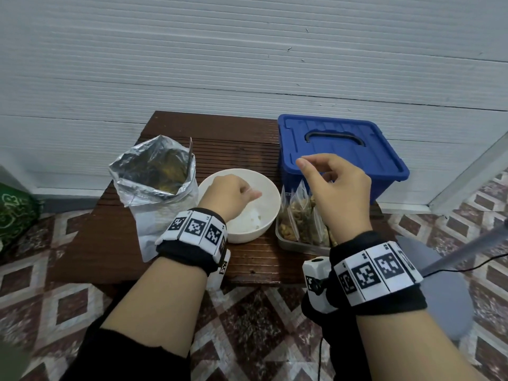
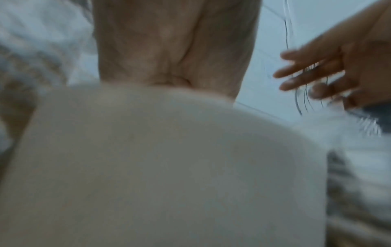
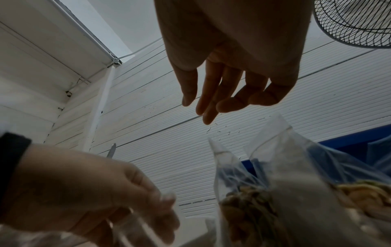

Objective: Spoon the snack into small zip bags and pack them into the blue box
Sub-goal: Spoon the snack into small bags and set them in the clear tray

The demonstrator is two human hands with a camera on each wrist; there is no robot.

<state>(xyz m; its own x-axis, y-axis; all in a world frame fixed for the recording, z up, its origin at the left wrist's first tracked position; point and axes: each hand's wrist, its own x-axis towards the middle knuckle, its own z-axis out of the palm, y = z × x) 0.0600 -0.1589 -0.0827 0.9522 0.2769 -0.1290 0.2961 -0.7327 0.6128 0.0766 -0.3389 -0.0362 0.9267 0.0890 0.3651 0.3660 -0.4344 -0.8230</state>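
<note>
My left hand (image 1: pixel 251 194) hovers over the white bowl (image 1: pixel 247 236), fingers curled, pinching a small empty clear zip bag (image 3: pixel 131 230). More empty bags (image 1: pixel 251 218) lie in the bowl. My right hand (image 1: pixel 324 174) hangs with relaxed fingers above the filled snack bags (image 1: pixel 302 213) and holds nothing. Those bags stand upright in a metal tray (image 1: pixel 291 243). The open foil snack bag (image 1: pixel 154 171) stands to the left with a spoon handle (image 1: pixel 190 152) sticking out. The blue box (image 1: pixel 338 149) sits at the back right with its lid on. The left wrist view is blurred.
Everything sits on a small dark wooden table (image 1: pixel 110 243) against a white panelled wall. A grey stool (image 1: pixel 445 284) stands to the right on the patterned tile floor. A fan (image 3: pixel 359 21) is above on the right.
</note>
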